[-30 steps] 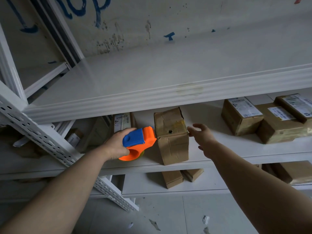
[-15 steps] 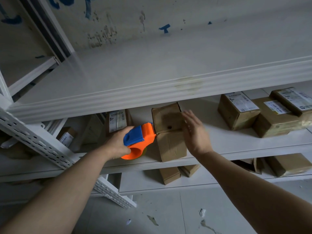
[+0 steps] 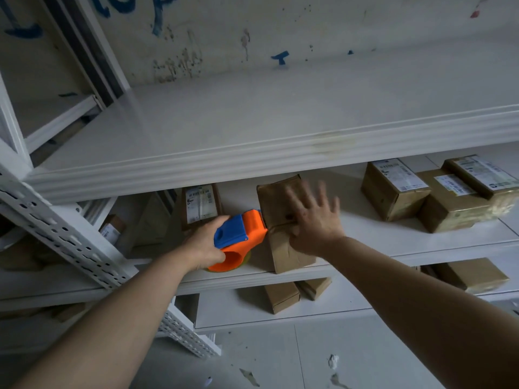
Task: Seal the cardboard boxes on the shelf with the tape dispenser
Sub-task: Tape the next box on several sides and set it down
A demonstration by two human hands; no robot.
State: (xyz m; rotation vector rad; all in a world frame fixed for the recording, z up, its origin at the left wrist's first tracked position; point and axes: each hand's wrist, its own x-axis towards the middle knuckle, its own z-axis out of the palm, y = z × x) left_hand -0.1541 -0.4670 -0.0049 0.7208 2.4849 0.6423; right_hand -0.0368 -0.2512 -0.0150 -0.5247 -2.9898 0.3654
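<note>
A brown cardboard box (image 3: 273, 200) stands on the middle shelf (image 3: 365, 234) of a white rack, near its front edge. My left hand (image 3: 203, 247) grips an orange and blue tape dispenser (image 3: 240, 238), whose front end touches the box's left side. My right hand (image 3: 313, 217) lies flat on the box's top with fingers spread and straight. A labelled box (image 3: 200, 204) stands just behind the dispenser.
Three labelled boxes (image 3: 393, 189) (image 3: 452, 203) (image 3: 483, 175) sit at the right of the same shelf. More boxes (image 3: 282, 297) (image 3: 471, 273) lie on the shelf below. The upper shelf (image 3: 252, 161) overhangs the work area. A perforated white upright (image 3: 70, 237) stands at the left.
My right hand has moved left from beside the box onto its top, fingers now spread. The dispenser stays against the box's left side.
</note>
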